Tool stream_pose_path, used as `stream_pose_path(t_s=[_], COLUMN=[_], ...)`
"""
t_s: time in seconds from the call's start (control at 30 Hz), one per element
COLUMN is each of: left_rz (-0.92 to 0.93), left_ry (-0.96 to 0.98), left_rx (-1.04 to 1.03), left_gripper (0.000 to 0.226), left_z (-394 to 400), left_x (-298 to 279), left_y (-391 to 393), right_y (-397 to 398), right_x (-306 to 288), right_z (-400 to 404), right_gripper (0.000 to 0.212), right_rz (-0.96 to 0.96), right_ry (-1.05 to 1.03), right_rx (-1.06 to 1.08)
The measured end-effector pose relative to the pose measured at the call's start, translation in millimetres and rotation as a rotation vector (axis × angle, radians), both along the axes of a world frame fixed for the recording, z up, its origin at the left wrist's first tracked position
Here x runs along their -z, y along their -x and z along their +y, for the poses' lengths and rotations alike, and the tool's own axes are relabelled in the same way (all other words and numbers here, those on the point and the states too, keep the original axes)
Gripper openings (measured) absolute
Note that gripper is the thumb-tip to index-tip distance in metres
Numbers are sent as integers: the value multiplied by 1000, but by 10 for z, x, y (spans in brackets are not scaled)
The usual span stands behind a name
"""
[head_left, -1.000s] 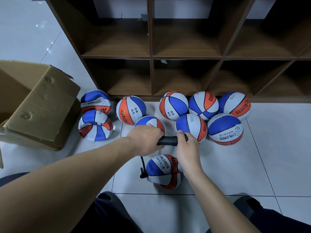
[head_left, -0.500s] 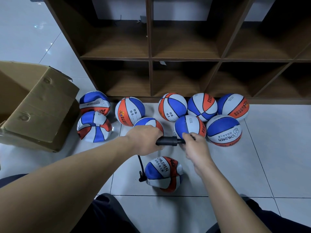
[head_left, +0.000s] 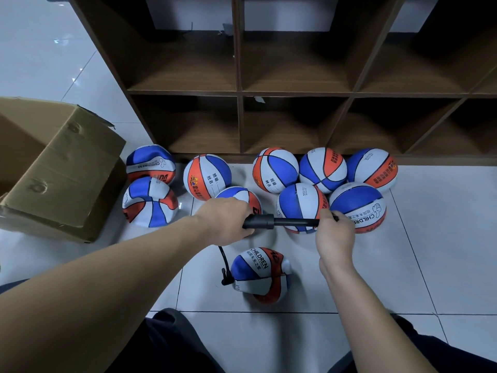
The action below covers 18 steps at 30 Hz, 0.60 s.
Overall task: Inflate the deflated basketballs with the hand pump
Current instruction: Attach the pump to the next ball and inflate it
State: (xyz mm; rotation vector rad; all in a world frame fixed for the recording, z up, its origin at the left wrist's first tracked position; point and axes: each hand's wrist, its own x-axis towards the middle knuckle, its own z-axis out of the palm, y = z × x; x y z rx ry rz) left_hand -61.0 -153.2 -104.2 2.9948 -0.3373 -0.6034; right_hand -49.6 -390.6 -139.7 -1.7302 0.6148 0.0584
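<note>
While the crumpled basketball [head_left: 262, 275] lay on the floor just in front of the person's knees, the job looked to be well under way but not finished. The left hand [head_left: 224, 218] was wrapped around the barrel of the hand pump [head_left: 271, 221], and the right hand [head_left: 334, 232] had its grip closed on the handle, with the rod drawn out between them. A black hose [head_left: 224, 265] ran down from the barrel to the left side of that ball, which was caved in across its top and plainly needed many more strokes. Nearer the shelf [head_left: 239, 125], six balls looked round and firm, the blue-topped ball [head_left: 357, 207] among them. Two dented balls [head_left: 149, 201] sat beside the cardboard box [head_left: 59, 170] toward the floor's left side, seemingly waiting their turn, so about three balls remained.
</note>
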Motion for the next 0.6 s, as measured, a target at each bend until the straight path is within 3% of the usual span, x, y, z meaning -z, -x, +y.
stream_pose_path(t_s=[0.2, 0.6], left_rz=[-16, -30], left_ry=[-3, 18], left_rx=[2, 39], left_gripper=[29, 26], left_z=[-1, -76], left_x=[22, 74], left_y=[28, 36], right_y=[93, 288], right_x=[57, 29], right_z=[204, 514], right_gripper=[26, 36], right_rz=[5, -28], right_ry=[34, 20], right_rx=[-76, -254])
